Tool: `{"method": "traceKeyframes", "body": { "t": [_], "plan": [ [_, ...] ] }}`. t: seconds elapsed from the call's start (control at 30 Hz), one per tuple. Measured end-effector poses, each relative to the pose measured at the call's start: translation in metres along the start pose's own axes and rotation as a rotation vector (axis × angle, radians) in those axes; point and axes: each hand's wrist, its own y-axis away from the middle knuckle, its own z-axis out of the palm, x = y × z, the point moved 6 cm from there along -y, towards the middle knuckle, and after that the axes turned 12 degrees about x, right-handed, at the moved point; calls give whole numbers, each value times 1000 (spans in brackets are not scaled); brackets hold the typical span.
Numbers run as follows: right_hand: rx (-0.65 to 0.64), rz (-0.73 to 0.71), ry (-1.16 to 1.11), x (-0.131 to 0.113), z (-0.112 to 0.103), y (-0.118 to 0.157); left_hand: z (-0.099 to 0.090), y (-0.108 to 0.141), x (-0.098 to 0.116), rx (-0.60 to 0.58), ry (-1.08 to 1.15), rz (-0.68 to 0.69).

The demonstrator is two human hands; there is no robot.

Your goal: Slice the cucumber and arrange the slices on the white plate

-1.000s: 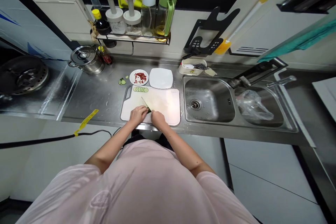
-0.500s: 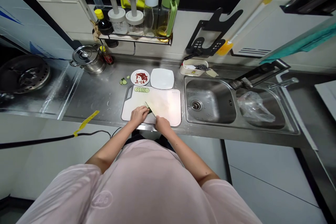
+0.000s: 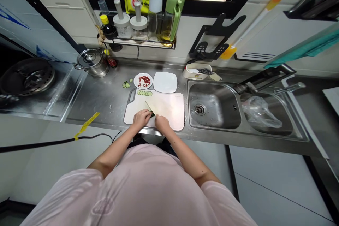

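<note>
Steel counter (image 3: 92,102), running left of the sink (image 3: 214,106). White cutting board (image 3: 169,111), flat near the front edge. Squarish white plate (image 3: 165,82), behind the board. Round white plate (image 3: 136,82), left of it, bearing red chopped pieces (image 3: 144,81). My right hand (image 3: 162,123), closed around the knife (image 3: 148,107), its blade slanting forward-left. My left hand (image 3: 142,118), fingers curled, pinching the dark green piece (image 3: 153,114), mostly hidden, on the board against the blade. Pale green slices (image 3: 144,93), one row, along the board's far side.
</note>
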Motion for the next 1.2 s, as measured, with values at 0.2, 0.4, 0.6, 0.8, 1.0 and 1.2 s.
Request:
{"method": "traceKeyframes", "body": {
  "t": [0.2, 0.4, 0.6, 0.8, 1.0, 1.2],
  "plan": [
    [-14, 17, 0, 16, 5, 22, -1, -4, -4, -18, 52, -56],
    [-54, 36, -27, 28, 2, 34, -2, -11, -13, -24, 93, -111],
    [-11, 57, 0, 39, -11, 40, -7, -19, -26, -11, 51, -151],
    [94, 91, -44, 48, -25, 40, -13, -20, -29, -20, 53, -211],
    [129, 104, -39, 50, -36, 40, -17, -20, -33, -1, 46, -253],
    [133, 107, 29, 49, -41, 38, -16, -17, -37, 10, 37, -290]
  ]
}}
